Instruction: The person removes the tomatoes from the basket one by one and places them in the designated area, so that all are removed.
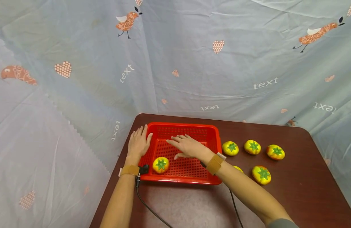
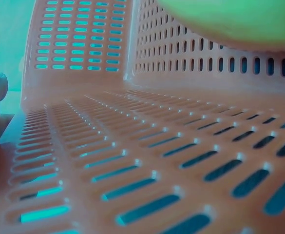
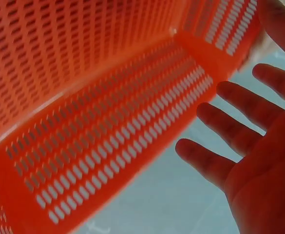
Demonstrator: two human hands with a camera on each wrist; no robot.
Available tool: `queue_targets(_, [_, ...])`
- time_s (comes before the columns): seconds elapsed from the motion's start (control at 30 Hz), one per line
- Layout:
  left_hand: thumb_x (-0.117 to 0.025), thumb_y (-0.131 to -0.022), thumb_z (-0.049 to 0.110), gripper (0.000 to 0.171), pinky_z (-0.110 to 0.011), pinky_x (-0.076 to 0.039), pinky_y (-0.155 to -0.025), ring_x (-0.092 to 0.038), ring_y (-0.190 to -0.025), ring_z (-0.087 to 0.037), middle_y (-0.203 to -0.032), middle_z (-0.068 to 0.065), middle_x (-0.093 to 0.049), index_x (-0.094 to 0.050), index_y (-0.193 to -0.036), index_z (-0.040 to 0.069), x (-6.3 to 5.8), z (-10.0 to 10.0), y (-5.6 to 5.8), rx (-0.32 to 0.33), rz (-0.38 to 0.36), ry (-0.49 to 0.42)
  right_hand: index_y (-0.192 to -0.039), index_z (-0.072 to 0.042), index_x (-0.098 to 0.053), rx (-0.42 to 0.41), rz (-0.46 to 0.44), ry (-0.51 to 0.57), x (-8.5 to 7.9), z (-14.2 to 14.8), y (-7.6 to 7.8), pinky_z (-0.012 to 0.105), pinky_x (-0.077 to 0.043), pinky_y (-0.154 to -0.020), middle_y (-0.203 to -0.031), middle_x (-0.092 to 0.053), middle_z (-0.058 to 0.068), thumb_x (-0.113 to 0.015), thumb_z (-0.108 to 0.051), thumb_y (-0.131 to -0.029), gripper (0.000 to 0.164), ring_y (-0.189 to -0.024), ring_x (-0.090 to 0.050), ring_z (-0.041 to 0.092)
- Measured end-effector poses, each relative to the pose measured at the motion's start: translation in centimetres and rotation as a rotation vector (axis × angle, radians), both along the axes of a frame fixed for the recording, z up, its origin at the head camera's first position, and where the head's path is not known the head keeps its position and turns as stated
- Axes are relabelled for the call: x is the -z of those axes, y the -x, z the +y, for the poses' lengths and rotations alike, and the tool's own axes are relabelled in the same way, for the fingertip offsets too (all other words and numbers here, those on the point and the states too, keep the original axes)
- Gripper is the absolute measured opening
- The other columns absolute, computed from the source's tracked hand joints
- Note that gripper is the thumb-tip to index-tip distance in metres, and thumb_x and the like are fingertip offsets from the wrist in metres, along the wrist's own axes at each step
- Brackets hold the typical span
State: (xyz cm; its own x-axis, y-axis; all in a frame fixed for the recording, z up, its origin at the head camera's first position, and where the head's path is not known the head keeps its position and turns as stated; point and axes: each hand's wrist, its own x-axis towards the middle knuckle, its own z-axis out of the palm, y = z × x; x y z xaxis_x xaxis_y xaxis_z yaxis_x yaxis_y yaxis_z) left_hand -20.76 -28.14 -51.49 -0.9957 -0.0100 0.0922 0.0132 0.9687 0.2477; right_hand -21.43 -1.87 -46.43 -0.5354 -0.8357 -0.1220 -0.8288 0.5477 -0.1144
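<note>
A red plastic basket (image 1: 187, 180) with slotted walls stands on the table. One yellow-orange persimmon (image 1: 161, 165) with a green leafy top lies in its front left part; the left wrist view shows this persimmon (image 2: 239, 22) large at the top, in odd colours. My left hand (image 1: 138, 142) rests along the basket's left rim, fingers straight. Over the middle of the basket hovers my right hand (image 1: 189, 147), its fingers spread and nothing in it. In the right wrist view the right hand (image 3: 259, 146) shows an empty palm beside the basket's slotted wall (image 3: 103, 131).
Right of the basket lie several more persimmons, among them a near one (image 1: 261, 175) and a far right one (image 1: 275, 152). Another persimmon (image 1: 238, 168) is partly hidden by the right forearm. Cables (image 1: 152, 212) run from both wrists. A printed curtain (image 1: 192, 72) hangs behind the table (image 1: 303, 177).
</note>
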Motion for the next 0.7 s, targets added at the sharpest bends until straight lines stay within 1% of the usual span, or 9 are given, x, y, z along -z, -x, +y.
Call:
queue_targets(0.13, [-0.032,-0.105,0.044,0.064,-0.054,-0.017,-0.121,-0.032,-0.143,-0.041,-0.154,-0.024,-0.035,-0.025,-0.155,0.005,0.0,0.0,0.0,0.003,0.011,0.006,-0.155,-0.018,-0.030,-0.025,0.005,-0.045,0.5,-1.6,-0.4,0.053,-0.038,-0.112,-0.155,-0.039,0.009,-0.063,-0.051,-0.088,0.081,-0.139,-0.043,0.032])
queue_targets(0.33, [-0.031,-0.105,0.045,0.064,-0.054,-0.016,-0.122,-0.031,-0.143,-0.040,-0.155,-0.023,-0.034,-0.024,-0.156,0.006,0.0,-0.2,-0.1,-0.002,-0.001,0.004,-0.154,-0.019,-0.032,-0.036,-0.022,-0.067,1.2,-3.6,-0.7,0.052,-0.039,-0.112,-0.155,-0.041,0.008,-0.066,-0.051,-0.086,0.083,-0.139,-0.043,0.030])
queue_targets(0.53, [-0.031,-0.105,0.046,0.064,-0.054,-0.015,-0.121,-0.031,-0.143,-0.041,-0.154,-0.024,-0.034,-0.024,-0.155,0.006,0.1,-0.1,-0.1,0.003,0.001,-0.008,-0.155,-0.019,-0.031,-0.042,-0.007,-0.113,2.0,-4.5,-0.6,0.050,-0.040,-0.112,-0.154,-0.041,0.007,-0.063,-0.052,-0.086,0.083,-0.139,-0.044,0.030])
queue_targets(0.7, [-0.031,-0.105,0.044,0.064,-0.055,-0.015,-0.121,-0.030,-0.143,-0.042,-0.155,-0.025,-0.033,-0.023,-0.156,0.005,0.0,0.0,0.0,0.007,0.002,-0.003,-0.155,-0.020,-0.031,-0.022,-0.029,-0.131,2.2,-5.0,-0.4,0.051,-0.038,-0.113,-0.154,-0.041,0.007,-0.064,-0.053,-0.086,0.083,-0.140,-0.043,0.030])
